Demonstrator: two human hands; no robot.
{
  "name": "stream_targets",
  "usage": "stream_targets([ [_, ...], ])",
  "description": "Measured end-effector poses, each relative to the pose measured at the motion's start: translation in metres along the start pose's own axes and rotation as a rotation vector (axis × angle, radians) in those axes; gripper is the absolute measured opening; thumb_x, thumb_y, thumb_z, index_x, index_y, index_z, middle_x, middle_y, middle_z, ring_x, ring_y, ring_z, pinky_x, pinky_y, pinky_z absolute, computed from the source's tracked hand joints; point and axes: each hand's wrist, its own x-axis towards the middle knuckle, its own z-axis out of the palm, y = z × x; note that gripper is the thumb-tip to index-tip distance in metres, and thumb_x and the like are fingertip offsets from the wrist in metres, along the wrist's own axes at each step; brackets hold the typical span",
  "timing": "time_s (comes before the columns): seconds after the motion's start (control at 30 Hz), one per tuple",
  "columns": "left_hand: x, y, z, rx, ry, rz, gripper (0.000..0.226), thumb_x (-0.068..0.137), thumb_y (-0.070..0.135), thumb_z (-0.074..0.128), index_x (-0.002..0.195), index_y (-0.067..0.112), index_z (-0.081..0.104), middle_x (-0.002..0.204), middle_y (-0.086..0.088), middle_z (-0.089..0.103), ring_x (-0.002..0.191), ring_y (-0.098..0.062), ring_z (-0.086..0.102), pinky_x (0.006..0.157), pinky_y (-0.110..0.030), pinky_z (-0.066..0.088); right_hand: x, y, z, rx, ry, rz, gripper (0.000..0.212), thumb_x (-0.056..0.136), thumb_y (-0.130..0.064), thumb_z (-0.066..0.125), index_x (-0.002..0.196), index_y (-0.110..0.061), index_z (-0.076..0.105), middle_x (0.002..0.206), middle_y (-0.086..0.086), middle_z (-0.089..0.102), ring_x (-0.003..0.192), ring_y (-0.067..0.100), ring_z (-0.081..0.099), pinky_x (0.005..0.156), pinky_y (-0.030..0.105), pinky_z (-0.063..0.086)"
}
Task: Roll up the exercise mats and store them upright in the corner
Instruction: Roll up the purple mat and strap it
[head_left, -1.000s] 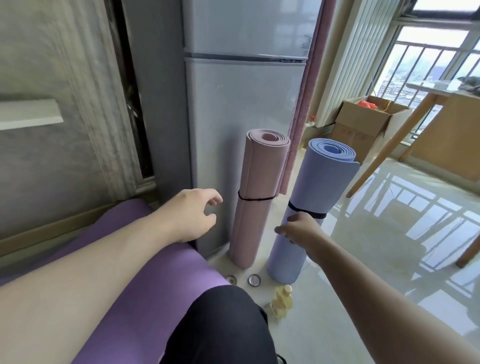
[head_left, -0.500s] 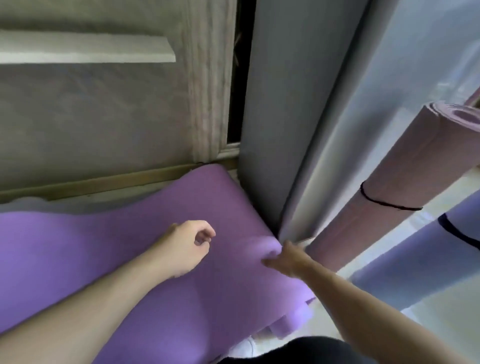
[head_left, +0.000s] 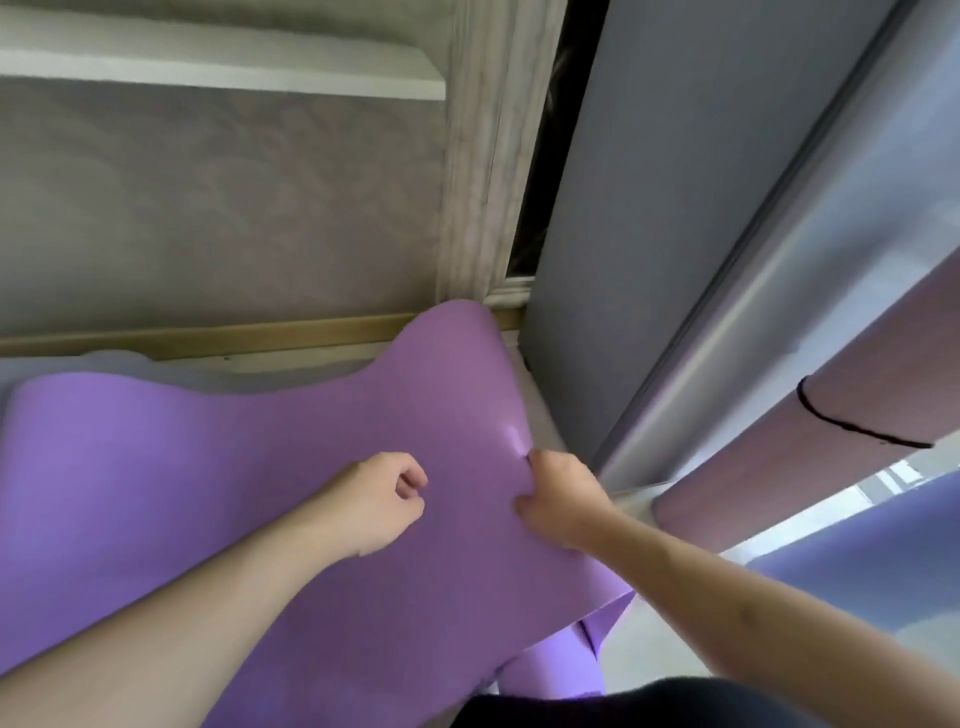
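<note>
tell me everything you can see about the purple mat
The purple mat looks like soft, smooth foam. It lies unrolled, buckled into waves, its far edge lifted near the baseboard beside the fridge. The right hand pinches its right side, creasing it. The left hand is over it, fingers curled, holding nothing. A corner folds under at the lower right.

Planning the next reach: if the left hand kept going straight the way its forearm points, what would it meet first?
Probably the raised purple mat just beyond the left hand, its fingers curled and empty. Depth is unclear; the fridge's grey side stands farther along.
</note>
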Motion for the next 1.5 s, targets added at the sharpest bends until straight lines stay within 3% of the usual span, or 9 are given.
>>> stream_targets([
  [0.2,-0.039,0.001,-0.045,-0.055,0.095,-0.038,0.014,0.101,0.041,0.059,0.109,0.033,0.067,0.101,0.013,0.072,0.089,-0.017,0.072,0.073,-0.034,0.060,-0.024,-0.091,-0.058,0.002,-0.066,-0.249,0.014,0.085,-0.018,0.063,0.095,-0.013,0.054,0.094,0.006,0.063,0.082,0.033,0.065,0.067,0.043,0.061],
  [0.4,-0.068,-0.026,-0.098,-0.452,0.260,-0.222,0.039,0.086,0.041,0.058,0.113,0.014,0.055,0.103,-0.012,0.073,0.090,-0.034,0.075,0.073,-0.056,0.065,-0.052,-0.191,-0.059,0.062,-0.210,-0.488,0.020,0.092,-0.016,0.065,0.091,-0.020,0.045,0.085,-0.006,0.051,0.073,0.021,0.053,0.044,0.017,0.035],
  [0.57,-0.105,-0.067,-0.129,-0.675,0.215,-0.451,0.051,0.090,0.066,0.067,0.108,0.019,0.057,0.097,-0.020,0.076,0.080,-0.038,0.077,0.063,-0.052,0.064,-0.082,-0.247,0.002,0.172,-0.226,-0.578,0.019,0.090,-0.011,0.062,0.097,-0.015,0.045,0.104,0.011,0.063,0.090,0.036,0.058,0.070,0.043,0.050],
  [0.67,-0.110,-0.097,-0.124,-0.394,0.222,-0.489,0.038,0.089,0.036,0.078,0.100,0.011,0.052,0.093,-0.018,0.072,0.071,-0.034,0.073,0.062,-0.041,0.062,-0.118,-0.265,0.045,0.285,-0.261,-0.651,0.024,0.089,-0.012,0.061,0.095,-0.019,0.038,0.098,0.007,0.054,0.083,0.032,0.049,0.073,0.045,0.045],
  [0.87,-0.123,-0.154,-0.133,-0.417,0.346,-0.459,0.039,0.089,0.019,0.084,0.108,0.011,0.051,0.110,-0.005,0.061,0.093,-0.023,0.061,0.079,-0.036,0.051,-0.087,-0.258,0.040,0.647,-0.421,-0.246,0.033,0.074,-0.055,0.071,0.086,-0.025,0.070,0.092,0.000,0.076,0.086,0.020,0.069,0.086,0.050,0.059],
  [0.97,-0.132,-0.164,-0.138,-0.590,0.329,-0.386,0.032,0.088,0.016,0.087,0.109,0.015,0.063,0.108,-0.003,0.073,0.098,-0.025,0.071,0.087,-0.040,0.057,-0.065,-0.227,0.026,0.676,-0.309,-0.007,0.068,0.057,-0.065,0.076,0.109,-0.025,0.059,0.108,0.002,0.072,0.084,0.018,0.064,0.075,0.034,0.053],
  [1.1,-0.128,-0.154,-0.131,-0.597,0.311,-0.320,0.030,0.089,0.013,0.085,0.111,0.014,0.066,0.105,-0.005,0.076,0.096,-0.027,0.075,0.091,-0.045,0.061,-0.065,-0.204,0.028,0.832,-0.495,0.211,0.127,0.062,-0.068,0.091,0.161,-0.024,0.024,0.158,-0.006,0.048,0.138,0.020,0.054,0.106,0.046,0.044],
  [1.3,-0.134,-0.137,-0.134,-0.631,0.194,-0.201,0.026,0.093,0.022,0.083,0.116,0.016,0.074,0.101,0.004,0.082,0.093,-0.017,0.079,0.092,-0.037,0.059,-0.073,-0.181,0.031,0.972,-0.531,0.156,0.055,0.069,-0.030,0.099,0.118,-0.017,0.077,0.109,0.000,0.082,0.105,0.024,0.078,0.100,0.057,0.059],
  [1.5,-0.162,-0.156,-0.125,-0.308,-0.092,-0.352,0.053,0.094,0.044,0.077,0.133,0.020,0.051,0.128,-0.002,0.063,0.102,-0.021,0.071,0.065,-0.044,0.065,-0.059,-0.177,0.018,1.163,-0.292,0.071,0.072,0.050,-0.006,0.100,0.116,0.002,0.073,0.104,0.017,0.080,0.095,0.038,0.079,0.088,0.056,0.064],
])
